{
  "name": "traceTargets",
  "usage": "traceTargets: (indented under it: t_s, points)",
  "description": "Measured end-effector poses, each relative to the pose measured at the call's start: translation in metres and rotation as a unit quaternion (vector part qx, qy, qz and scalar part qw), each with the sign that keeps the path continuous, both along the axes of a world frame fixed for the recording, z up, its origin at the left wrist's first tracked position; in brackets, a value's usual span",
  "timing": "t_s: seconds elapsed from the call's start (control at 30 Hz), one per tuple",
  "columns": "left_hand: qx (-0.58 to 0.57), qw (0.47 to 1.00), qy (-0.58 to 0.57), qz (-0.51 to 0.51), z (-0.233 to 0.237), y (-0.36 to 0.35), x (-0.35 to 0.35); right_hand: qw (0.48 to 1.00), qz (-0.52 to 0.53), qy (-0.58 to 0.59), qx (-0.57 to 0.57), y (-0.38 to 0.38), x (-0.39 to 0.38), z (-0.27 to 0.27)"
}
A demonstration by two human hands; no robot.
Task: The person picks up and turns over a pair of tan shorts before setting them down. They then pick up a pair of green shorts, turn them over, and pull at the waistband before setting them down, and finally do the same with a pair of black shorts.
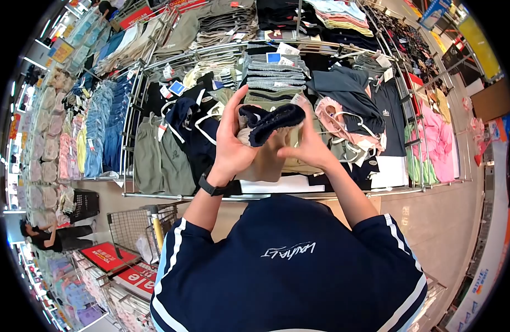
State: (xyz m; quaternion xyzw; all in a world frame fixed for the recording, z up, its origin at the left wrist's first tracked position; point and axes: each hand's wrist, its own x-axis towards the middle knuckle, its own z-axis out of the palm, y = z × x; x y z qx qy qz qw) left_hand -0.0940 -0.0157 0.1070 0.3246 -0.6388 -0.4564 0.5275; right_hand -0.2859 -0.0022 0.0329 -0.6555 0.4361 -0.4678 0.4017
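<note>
A folded beige garment [266, 164] with a gathered navy edge, like an elastic waistband, is held up between my two hands over the clothing display. My left hand [233, 141] grips its left side, thumb extended upward along the navy part. On the other side, my right hand [309, 145] has the garment between its thumb and fingers; some fingertips are hidden behind the cloth. Just beyond my hands lies a stack of folded grey garments [276, 74]. Near my right hand is a pink garment with a drawstring [331, 117], lying loosely over others.
Olive garments [161, 160] lie at the rack's left, beside rumpled navy clothes with white cords. A metal rail [255, 196] runs along the front edge. A shopping cart [136, 227] and a person in black [58, 238] are to the left. Pink clothing [436, 144] hangs at right.
</note>
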Motion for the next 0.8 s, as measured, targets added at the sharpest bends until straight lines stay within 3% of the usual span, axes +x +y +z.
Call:
traceTargets:
  t_s: [0.03, 0.13, 0.17, 0.2, 0.23, 0.27, 0.33, 0.43, 0.47, 0.53, 0.6, 0.67, 0.73, 0.8]
  points:
    - [-0.004, 1.0, -0.007, 0.0, 0.004, 0.0, -0.002, 0.994, 0.084, 0.028, 0.067, -0.001, -0.003, -0.008]
    - [0.003, 0.999, -0.02, 0.032, 0.011, -0.004, -0.003, 0.947, 0.194, 0.066, 0.249, 0.009, 0.0, -0.011]
    - [0.018, 0.998, -0.015, 0.063, 0.013, -0.008, -0.003, 0.96, 0.199, 0.047, 0.193, 0.007, 0.0, -0.033]
    - [0.032, 0.995, -0.01, 0.093, 0.014, -0.014, -0.002, 0.957, 0.191, -0.03, 0.218, 0.009, 0.0, -0.028]
    - [0.089, 0.987, 0.084, 0.108, 0.006, -0.025, 0.002, 0.947, 0.182, -0.106, 0.242, 0.013, -0.001, -0.019]
    - [0.132, 0.982, 0.128, 0.046, -0.014, -0.038, 0.017, 0.931, 0.172, -0.182, 0.265, 0.015, -0.001, -0.014]
    - [0.296, 0.925, 0.231, -0.06, -0.043, -0.045, 0.039, 0.915, 0.134, -0.228, 0.306, 0.017, -0.006, -0.015]
    - [0.502, 0.821, 0.244, -0.125, -0.099, -0.02, 0.038, 0.886, 0.08, -0.313, 0.332, 0.018, -0.009, -0.002]
    - [0.521, 0.788, 0.279, -0.17, -0.116, -0.006, 0.036, 0.888, 0.078, -0.312, 0.329, 0.016, -0.012, -0.006]
    - [0.513, 0.787, 0.301, -0.163, -0.139, 0.024, 0.031, 0.889, 0.069, -0.313, 0.328, 0.012, -0.018, -0.018]
    - [0.425, 0.871, 0.217, -0.116, -0.153, 0.034, 0.027, 0.882, 0.036, -0.288, 0.371, 0.014, -0.022, -0.02]
    - [0.384, 0.894, 0.225, -0.048, -0.128, 0.031, 0.019, 0.883, 0.016, -0.273, 0.382, 0.019, -0.024, -0.021]
    - [0.307, 0.934, 0.179, -0.046, -0.106, 0.029, 0.016, 0.895, 0.005, -0.269, 0.355, 0.023, -0.027, -0.022]
    - [0.187, 0.981, -0.014, -0.043, -0.104, 0.028, 0.018, 0.92, 0.005, -0.248, 0.302, 0.028, -0.028, -0.025]
